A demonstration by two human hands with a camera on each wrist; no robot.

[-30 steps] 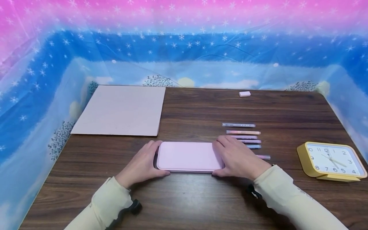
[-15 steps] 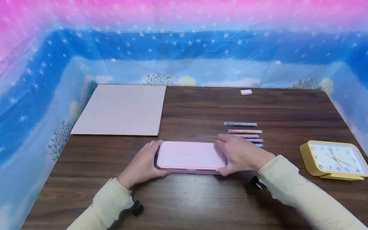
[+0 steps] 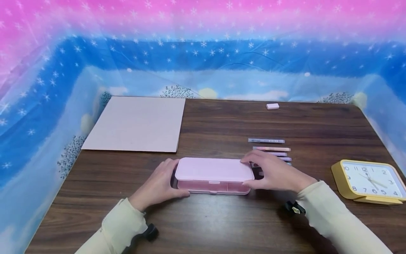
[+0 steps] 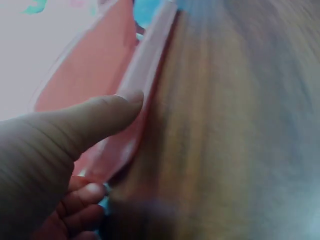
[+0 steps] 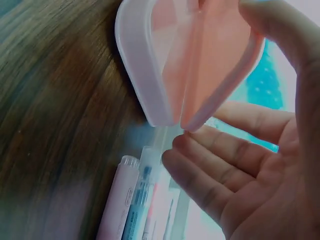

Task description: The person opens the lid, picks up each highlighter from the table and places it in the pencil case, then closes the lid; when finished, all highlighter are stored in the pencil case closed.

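Observation:
A pink pencil case [image 3: 214, 170] lies on the table with its lid tilted up at the front, the hinge at the back. Through the gap the hollow base [image 3: 200, 186] shows its pink inside and a divider. My left hand [image 3: 158, 183] grips the base's left end; in the left wrist view its thumb [image 4: 110, 112] lies along the front wall. At the right end, my right hand [image 3: 276, 171] holds the lid, thumb at its front edge. In the right wrist view the lid [image 5: 225, 65] stands spread from the base, with the fingers [image 5: 215, 165] near the hinge side.
Several capped markers [image 3: 266, 140] lie in a row behind and beside my right hand, partly hidden by it. A yellow clock [image 3: 368, 180] stands at the right. An eraser [image 3: 272, 106] lies near the back edge. A pale flat board [image 3: 134, 123] covers the back left.
The case was closed; its lid's front edge has risen, baring the inside. My right hand has moved up and slightly right with the lid. The left hand stays at the left end.

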